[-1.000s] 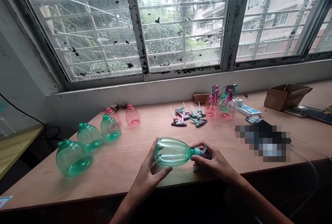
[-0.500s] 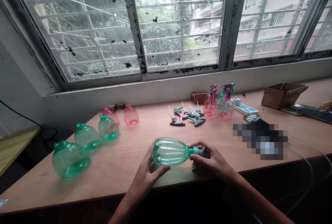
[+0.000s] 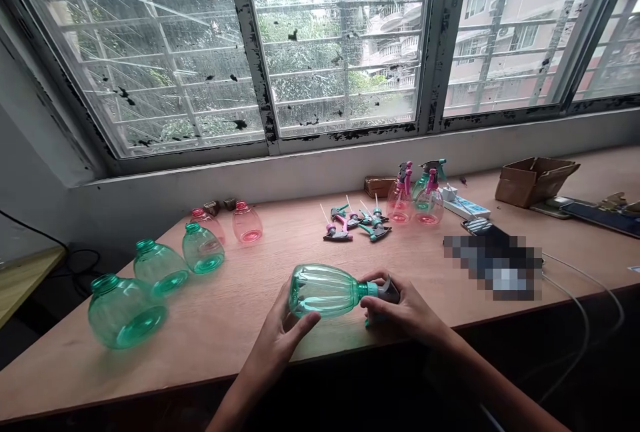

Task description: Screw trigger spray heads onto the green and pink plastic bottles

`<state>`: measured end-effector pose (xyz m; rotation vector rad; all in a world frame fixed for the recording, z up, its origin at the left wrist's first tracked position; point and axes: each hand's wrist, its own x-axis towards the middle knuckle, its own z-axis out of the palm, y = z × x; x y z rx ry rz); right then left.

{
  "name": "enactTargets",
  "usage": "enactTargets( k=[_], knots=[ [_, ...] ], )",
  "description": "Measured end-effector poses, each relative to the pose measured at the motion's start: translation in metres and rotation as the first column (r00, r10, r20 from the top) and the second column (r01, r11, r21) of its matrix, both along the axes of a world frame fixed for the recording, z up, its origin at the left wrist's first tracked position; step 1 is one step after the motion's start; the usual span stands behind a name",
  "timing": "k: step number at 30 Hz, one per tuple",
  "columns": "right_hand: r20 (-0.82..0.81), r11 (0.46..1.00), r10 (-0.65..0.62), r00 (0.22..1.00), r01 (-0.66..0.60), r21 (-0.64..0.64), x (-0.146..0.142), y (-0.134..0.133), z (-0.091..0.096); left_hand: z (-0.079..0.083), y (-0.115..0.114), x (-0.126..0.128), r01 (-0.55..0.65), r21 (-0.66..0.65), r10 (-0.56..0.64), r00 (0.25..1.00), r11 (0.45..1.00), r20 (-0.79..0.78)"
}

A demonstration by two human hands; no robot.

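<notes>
A clear green spray bottle (image 3: pixel 325 291) lies sideways between my hands, just above the table's front edge. My left hand (image 3: pixel 281 329) is wrapped round its base, thumb along the lower side. At the neck, my right hand (image 3: pixel 397 305) grips the dark grey and teal spray head (image 3: pixel 383 290); some fingers are hidden behind it. Beyond my hands lies a group of loose pink and teal spray heads (image 3: pixel 357 222) with thin tubes. Open green bottles (image 3: pixel 127 315) and pink bottles (image 3: pixel 247 224) stand on the left, without spray heads.
Pink and green bottles with spray heads (image 3: pixel 427 209) stand at the back, near a power strip (image 3: pixel 467 205). A phone (image 3: pixel 477 225) lies right, partly beside a blurred-out patch. An open cardboard box (image 3: pixel 535 182) sits at the back right. White cables (image 3: pixel 575 285) cross the table's right edge.
The whole view has shifted a little, so things appear slightly farther left. Both hands keep the same hold on the green spray bottle, with no clear turn of it.
</notes>
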<state>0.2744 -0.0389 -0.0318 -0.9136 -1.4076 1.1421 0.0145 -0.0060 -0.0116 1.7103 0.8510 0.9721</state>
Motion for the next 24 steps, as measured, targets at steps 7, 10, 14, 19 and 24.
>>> enactTargets(
  k=[7, 10, 14, 19, 24],
  knots=[
    [-0.027, 1.000, -0.014, 1.000, 0.014, -0.010, 0.0015, 0.0013, -0.0021, -0.0046, 0.0022, -0.0008, 0.008, -0.005, -0.008, 1.000, 1.000, -0.002],
    [-0.018, 1.000, -0.010, 1.000, 0.010, -0.002, 0.0012, 0.0017, -0.0025, -0.0069, 0.0025, -0.0012, 0.018, 0.024, -0.018, 1.000, 1.000, -0.026],
    [-0.024, 1.000, -0.002, 1.000, 0.002, -0.003, 0.0006, 0.0017, -0.0021, -0.0078, 0.0017, -0.0015, 0.010, 0.055, -0.008, 0.999, 0.998, -0.034],
    [-0.012, 1.000, 0.000, 1.000, 0.000, 0.003, 0.0008, 0.0016, -0.0025, -0.0051, 0.0001, -0.0011, -0.019, 0.008, 0.019, 1.000, 1.000, -0.017],
    [-0.015, 1.000, -0.001, 1.000, 0.001, 0.004, 0.0010, 0.0015, -0.0030, -0.0003, 0.0002, 0.0005, 0.014, -0.019, -0.014, 1.000, 1.000, -0.013]
  ],
)
